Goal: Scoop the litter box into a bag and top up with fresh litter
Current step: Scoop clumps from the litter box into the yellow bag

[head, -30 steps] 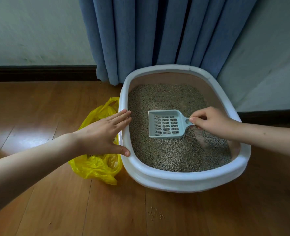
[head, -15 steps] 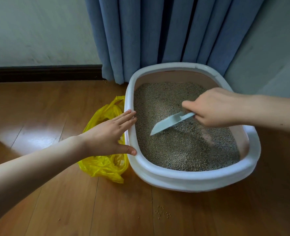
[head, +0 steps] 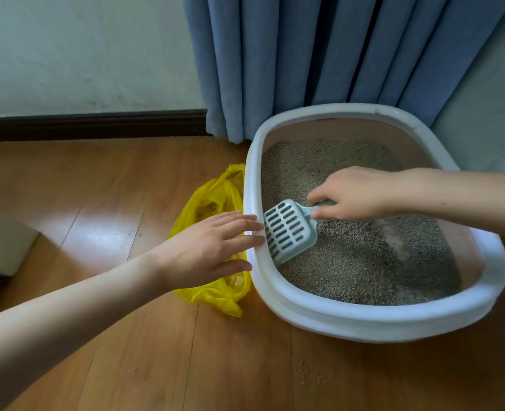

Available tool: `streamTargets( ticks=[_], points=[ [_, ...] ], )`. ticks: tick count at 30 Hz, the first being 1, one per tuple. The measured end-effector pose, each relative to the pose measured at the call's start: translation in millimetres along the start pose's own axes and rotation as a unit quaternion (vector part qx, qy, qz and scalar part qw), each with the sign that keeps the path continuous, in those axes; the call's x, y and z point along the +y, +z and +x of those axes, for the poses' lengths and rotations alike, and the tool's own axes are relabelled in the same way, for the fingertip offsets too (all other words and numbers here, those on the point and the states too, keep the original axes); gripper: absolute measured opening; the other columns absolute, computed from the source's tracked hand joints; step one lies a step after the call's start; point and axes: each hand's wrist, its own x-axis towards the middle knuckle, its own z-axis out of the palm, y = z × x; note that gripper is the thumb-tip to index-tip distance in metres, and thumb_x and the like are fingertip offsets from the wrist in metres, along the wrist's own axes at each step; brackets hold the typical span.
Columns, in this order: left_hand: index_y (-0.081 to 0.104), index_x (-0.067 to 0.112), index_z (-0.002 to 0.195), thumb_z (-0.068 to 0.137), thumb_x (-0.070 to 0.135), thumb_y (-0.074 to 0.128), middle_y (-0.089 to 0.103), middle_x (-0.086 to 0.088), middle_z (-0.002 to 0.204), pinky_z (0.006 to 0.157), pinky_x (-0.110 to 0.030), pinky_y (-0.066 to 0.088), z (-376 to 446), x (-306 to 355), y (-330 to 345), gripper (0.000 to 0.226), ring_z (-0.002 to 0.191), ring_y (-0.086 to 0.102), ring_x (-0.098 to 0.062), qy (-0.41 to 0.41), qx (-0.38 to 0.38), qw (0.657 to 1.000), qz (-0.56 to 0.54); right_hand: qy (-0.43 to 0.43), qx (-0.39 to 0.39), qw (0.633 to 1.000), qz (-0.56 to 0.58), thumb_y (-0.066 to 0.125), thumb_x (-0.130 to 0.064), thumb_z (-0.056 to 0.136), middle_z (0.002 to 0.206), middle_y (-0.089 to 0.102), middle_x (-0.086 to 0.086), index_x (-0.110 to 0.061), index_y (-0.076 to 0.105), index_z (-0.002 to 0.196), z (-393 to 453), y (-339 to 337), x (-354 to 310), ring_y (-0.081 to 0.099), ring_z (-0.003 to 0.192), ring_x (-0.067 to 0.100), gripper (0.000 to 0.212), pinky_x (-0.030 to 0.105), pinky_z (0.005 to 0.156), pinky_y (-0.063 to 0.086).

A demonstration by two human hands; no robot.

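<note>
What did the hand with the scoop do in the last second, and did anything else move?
The right hand kept its grip on the scoop and swept it across the litter toward the left wall of the litter box; its slotted head, flat a second ago, now tilts with its tip dug in. The left hand stayed flat on the rim. The yellow bag did not move.

A glossy wooden plank floor [head: 103, 179] catches a pale patch of reflected light. A dark skirting board [head: 91, 126] runs below the white wall [head: 82, 51], and a blue pleated curtain [head: 319, 54] hangs to the floor in the corner.
</note>
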Motion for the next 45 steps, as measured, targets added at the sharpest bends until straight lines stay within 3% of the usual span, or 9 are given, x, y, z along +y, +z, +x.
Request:
streamTargets(
  ticks=[4,9,12,19,23,27,32,41,45],
  points=[
    [0.058,0.011,0.127,0.096,0.039,0.052,0.055,-0.007,0.133,0.111,-0.037,0.033,1,10,5,0.043,0.131,0.044,-0.023,0.033,-0.005,0.999,-0.001,0.014,-0.047,0.995,0.086,0.052,-0.046,0.093,0.063,0.057,-0.012,-0.033,0.068,0.103,5,28,-1,0.043,0.053,0.012,0.023,0.027,0.053,0.038],
    [0.062,0.009,0.12,0.095,0.044,0.054,0.059,-0.006,0.122,0.104,-0.038,0.039,13,21,10,0.044,0.123,0.05,-0.025,0.045,-0.021,0.999,-0.016,0.013,-0.066,0.996,0.063,0.052,-0.038,0.093,0.052,0.035,-0.006,-0.013,0.059,0.071,10,33,-12,0.03,0.046,0.015,0.034,0.025,0.045,0.024],
    [0.06,0.01,0.119,0.096,0.043,0.052,0.057,-0.006,0.119,0.097,-0.039,0.044,13,22,13,0.041,0.12,0.05,-0.025,0.035,-0.03,0.999,-0.02,0.035,-0.085,0.996,-0.002,0.053,-0.039,0.093,0.056,0.037,-0.006,-0.018,0.047,0.065,12,18,-4,0.031,0.049,0.014,0.036,0.025,0.046,0.027],
    [0.059,0.015,0.116,0.097,0.035,0.043,0.056,-0.004,0.118,0.094,-0.038,0.048,12,20,17,0.032,0.118,0.052,-0.024,0.029,-0.009,0.999,-0.031,0.158,-0.075,0.98,-0.093,0.058,-0.039,0.089,0.06,0.052,-0.003,-0.016,0.052,0.064,-17,-29,56,0.045,0.052,0.015,0.035,0.027,0.049,0.035],
    [0.062,0.015,0.113,0.096,0.035,0.043,0.059,-0.003,0.114,0.091,-0.036,0.05,14,18,16,0.032,0.114,0.055,-0.022,0.033,-0.008,0.999,-0.027,0.122,-0.042,0.991,-0.021,0.055,-0.043,0.089,0.049,0.042,-0.007,-0.015,0.059,0.061,-23,-37,58,0.037,0.048,0.015,0.04,0.026,0.047,0.03],
    [0.065,0.014,0.112,0.096,0.037,0.044,0.06,-0.003,0.117,0.092,-0.034,0.049,13,20,16,0.035,0.112,0.057,-0.021,0.033,-0.001,0.999,-0.027,0.037,-0.074,0.99,0.116,0.052,-0.043,0.092,0.051,0.042,-0.01,-0.011,0.073,0.085,-10,-5,14,0.029,0.041,0.009,0.038,0.02,0.039,0.025],
    [0.065,0.013,0.111,0.094,0.038,0.046,0.06,-0.003,0.115,0.092,-0.034,0.048,13,19,17,0.035,0.111,0.058,-0.021,0.037,0.011,0.999,-0.017,0.021,-0.105,0.984,0.14,0.051,-0.037,0.094,0.052,0.032,-0.004,-0.01,0.059,0.066,-23,37,-17,0.023,0.042,0.013,0.04,0.023,0.04,0.02],
    [0.066,0.013,0.109,0.093,0.037,0.048,0.061,-0.003,0.112,0.092,-0.032,0.048,13,17,19,0.034,0.109,0.059,-0.021,0.039,0.025,0.999,-0.024,0.059,-0.194,0.966,-0.163,0.05,-0.051,0.09,0.06,0.048,-0.005,-0.015,0.062,0.079,-94,13,62,0.039,0.053,0.013,0.04,0.027,0.048,0.029],
    [0.067,0.013,0.108,0.093,0.036,0.047,0.061,-0.003,0.112,0.096,-0.03,0.044,13,19,20,0.034,0.11,0.059,-0.022,0.035,0.032,0.999,-0.025,0.1,-0.132,0.967,-0.193,0.049,-0.053,0.088,0.065,0.059,-0.007,-0.022,0.067,0.084,-98,-19,95,0.051,0.058,0.012,0.036,0.025,0.048,0.035]
  ],
)
